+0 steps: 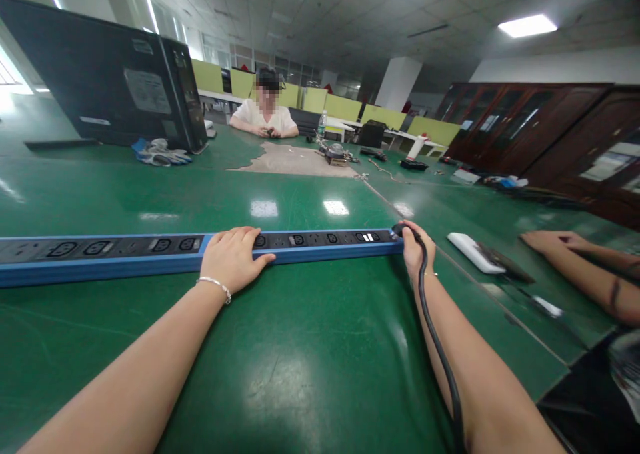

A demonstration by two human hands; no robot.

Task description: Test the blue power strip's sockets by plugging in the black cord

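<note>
A long blue power strip [333, 252] with a black socket face runs across the green table, past the left edge of the view. My left hand [231, 257] rests over its middle, fingers across the socket face and thumb along the near side, gripping it. At the strip's right end, my right hand [416, 244] is closed on a black power cord [429, 307] near where it meets the strip. My fingers partly hide that joint, so how it attaches is unclear. From my hand the cord hangs down along my right forearm.
A black computer case [125, 87] stands back left, with work gloves [161, 153] beside it. A person [267, 114] sits across the table [310, 334]. At right lie a white box-like item [475, 253] and another person's arms [575, 261]. A water bottle [321, 126] stands farther back.
</note>
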